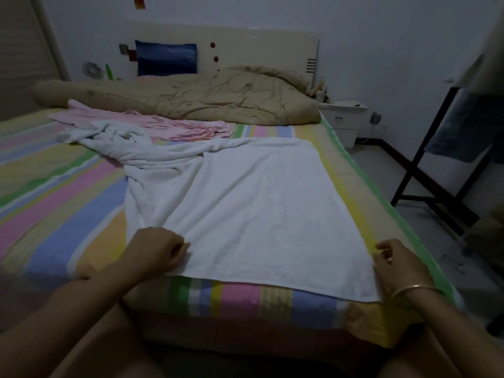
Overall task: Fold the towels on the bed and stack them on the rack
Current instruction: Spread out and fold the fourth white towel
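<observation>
A large white towel (245, 208) lies partly spread on the striped bed (54, 192), flat at the near end and bunched at the far left. My left hand (156, 249) grips its near left edge with curled fingers. At the towel's near right corner is my right hand (395, 263), fingers loosely curled and touching the edge. A crumpled pink towel (169, 125) lies farther back. At the right stands a dark rack (425, 165) with a blue cloth (463, 126) hanging on it.
A tan quilt (207, 96) is heaped across the head of the bed below the headboard (245, 47). A white nightstand (345, 118) stands by the bed's far right corner. Pale floor (425, 241) lies between bed and rack.
</observation>
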A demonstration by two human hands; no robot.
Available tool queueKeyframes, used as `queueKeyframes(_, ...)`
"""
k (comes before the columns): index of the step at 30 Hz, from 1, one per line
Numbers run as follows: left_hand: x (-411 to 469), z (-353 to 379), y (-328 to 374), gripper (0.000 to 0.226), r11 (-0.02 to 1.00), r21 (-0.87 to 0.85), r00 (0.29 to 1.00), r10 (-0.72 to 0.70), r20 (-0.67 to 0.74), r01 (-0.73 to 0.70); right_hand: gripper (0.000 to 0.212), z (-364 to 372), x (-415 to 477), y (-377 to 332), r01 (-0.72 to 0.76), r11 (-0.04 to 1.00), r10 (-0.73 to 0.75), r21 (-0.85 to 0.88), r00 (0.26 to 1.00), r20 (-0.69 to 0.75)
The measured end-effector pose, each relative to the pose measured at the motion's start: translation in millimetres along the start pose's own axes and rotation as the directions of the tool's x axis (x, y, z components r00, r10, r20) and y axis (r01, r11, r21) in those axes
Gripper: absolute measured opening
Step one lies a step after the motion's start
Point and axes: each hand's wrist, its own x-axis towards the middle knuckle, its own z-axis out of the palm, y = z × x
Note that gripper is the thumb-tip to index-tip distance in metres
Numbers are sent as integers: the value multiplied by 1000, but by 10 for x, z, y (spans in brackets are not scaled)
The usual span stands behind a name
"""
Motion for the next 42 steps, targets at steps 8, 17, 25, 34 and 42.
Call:
queueKeyframes(8,257,436,552,83,985,-171,981,-2,193,36,51,159,70,-125,-137,990,138,-12,986,97)
queueKeyframes(17,417,457,567,112,971,-204,903,-26,429,125,53,297,127,-390,123,921,-136,-370,991,-10)
queueKeyframes(25,1200,748,545,131,969,-198,931,-68,360,147,82,1198,402,-1298,312,894,-209,-321,925,317)
queueKeyframes(34,2265,1452,-91,120,959,-217,933,-101,346,185,113,1898,1719,-2054,355,897,-262,-264,907,329)
queueKeyframes(42,3343,1972,-1026,51,811,-413,910,-387,153,414,112,2372,2896,-2786,410,898,-372,-161,902,221)
